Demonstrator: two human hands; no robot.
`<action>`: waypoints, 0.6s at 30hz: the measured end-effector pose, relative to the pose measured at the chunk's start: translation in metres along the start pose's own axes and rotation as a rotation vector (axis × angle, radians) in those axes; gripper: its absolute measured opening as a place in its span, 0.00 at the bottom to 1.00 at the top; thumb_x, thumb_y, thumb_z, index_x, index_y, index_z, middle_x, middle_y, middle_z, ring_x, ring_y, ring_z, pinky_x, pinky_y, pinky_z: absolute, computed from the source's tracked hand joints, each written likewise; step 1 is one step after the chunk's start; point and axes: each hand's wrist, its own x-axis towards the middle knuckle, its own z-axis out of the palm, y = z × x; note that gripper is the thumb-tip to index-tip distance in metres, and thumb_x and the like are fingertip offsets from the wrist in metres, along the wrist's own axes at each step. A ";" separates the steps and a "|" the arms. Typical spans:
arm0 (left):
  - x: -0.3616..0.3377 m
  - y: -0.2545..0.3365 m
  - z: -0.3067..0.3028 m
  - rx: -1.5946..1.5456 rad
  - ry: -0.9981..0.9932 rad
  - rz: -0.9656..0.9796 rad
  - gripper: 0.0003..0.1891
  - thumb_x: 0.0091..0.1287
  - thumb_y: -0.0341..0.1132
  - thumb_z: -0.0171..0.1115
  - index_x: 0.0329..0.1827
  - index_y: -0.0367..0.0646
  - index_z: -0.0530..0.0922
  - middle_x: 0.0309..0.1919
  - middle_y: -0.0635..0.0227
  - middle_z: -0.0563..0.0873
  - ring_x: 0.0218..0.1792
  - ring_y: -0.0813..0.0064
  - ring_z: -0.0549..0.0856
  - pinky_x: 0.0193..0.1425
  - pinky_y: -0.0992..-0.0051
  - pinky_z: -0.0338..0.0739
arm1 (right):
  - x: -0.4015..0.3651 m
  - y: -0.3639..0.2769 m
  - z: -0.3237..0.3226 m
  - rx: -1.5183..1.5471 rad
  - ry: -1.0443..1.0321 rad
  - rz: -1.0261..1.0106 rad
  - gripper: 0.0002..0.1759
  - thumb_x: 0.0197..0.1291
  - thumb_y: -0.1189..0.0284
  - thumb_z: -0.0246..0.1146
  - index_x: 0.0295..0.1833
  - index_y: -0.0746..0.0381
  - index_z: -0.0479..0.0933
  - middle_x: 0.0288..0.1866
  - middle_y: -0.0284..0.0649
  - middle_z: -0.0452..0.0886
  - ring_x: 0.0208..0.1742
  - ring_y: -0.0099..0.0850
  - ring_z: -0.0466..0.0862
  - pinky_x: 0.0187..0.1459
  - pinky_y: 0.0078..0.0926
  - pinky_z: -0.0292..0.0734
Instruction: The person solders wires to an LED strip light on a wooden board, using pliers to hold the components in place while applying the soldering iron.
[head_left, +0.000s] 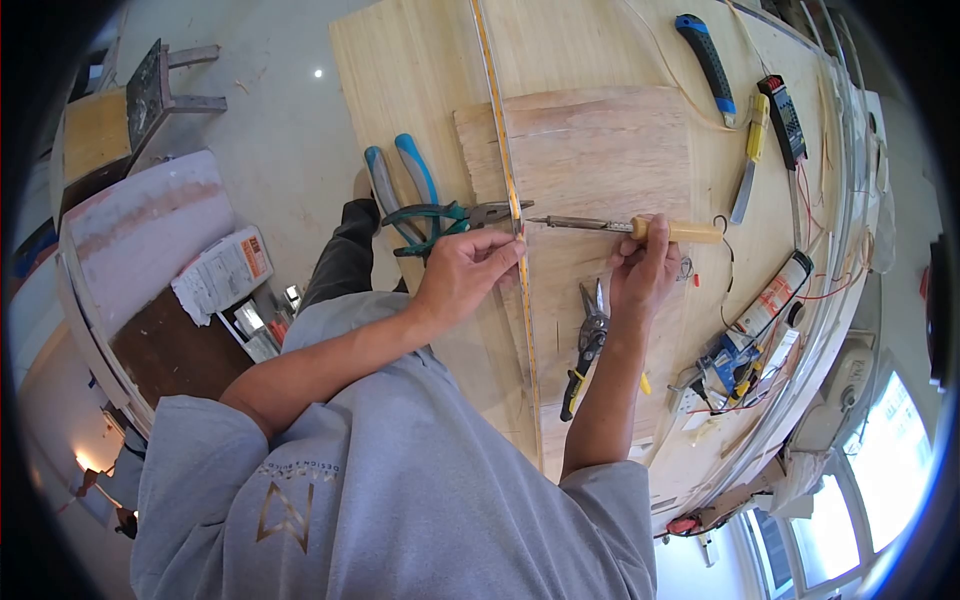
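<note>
My left hand [470, 265] pinches a thin yellowish strip [503, 150] that runs lengthwise over a plywood sheet [600, 150] on the wooden worktable [400, 70]. My right hand [645, 268] grips the wooden handle of a soldering iron [680, 231]. The iron lies level, and its metal tip points left and ends right beside the strip, just above my left fingertips. Whether the tip touches the strip is unclear.
Green-handled pliers [440, 215] and blue-handled cutters [400, 175] lie left of the strip. Black-and-yellow snips [588, 345] lie below my right hand. At the right edge lie a blue-black handled tool [708, 62], a yellow knife [752, 150], a black device [785, 120], a tube [775, 290] and tangled wires.
</note>
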 end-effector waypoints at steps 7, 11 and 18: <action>-0.004 0.000 0.001 -0.158 -0.035 -0.118 0.13 0.73 0.38 0.56 0.48 0.36 0.79 0.37 0.63 0.87 0.39 0.78 0.86 0.44 0.80 0.81 | -0.001 -0.002 0.003 0.060 0.005 -0.021 0.13 0.69 0.65 0.57 0.36 0.63 0.74 0.22 0.34 0.73 0.18 0.20 0.70 0.17 0.19 0.67; -0.002 0.002 0.000 -0.081 -0.007 -0.146 0.14 0.73 0.39 0.56 0.49 0.36 0.78 0.38 0.62 0.87 0.40 0.77 0.86 0.42 0.81 0.81 | 0.000 0.001 0.000 0.067 -0.006 -0.025 0.13 0.69 0.65 0.57 0.36 0.64 0.74 0.22 0.34 0.74 0.18 0.21 0.71 0.18 0.19 0.67; 0.000 0.000 0.000 -0.091 -0.016 -0.083 0.14 0.71 0.33 0.58 0.51 0.30 0.77 0.41 0.58 0.86 0.43 0.74 0.87 0.47 0.77 0.83 | 0.001 0.000 -0.003 0.023 -0.055 -0.008 0.14 0.70 0.64 0.57 0.38 0.65 0.75 0.21 0.35 0.73 0.18 0.23 0.71 0.20 0.19 0.68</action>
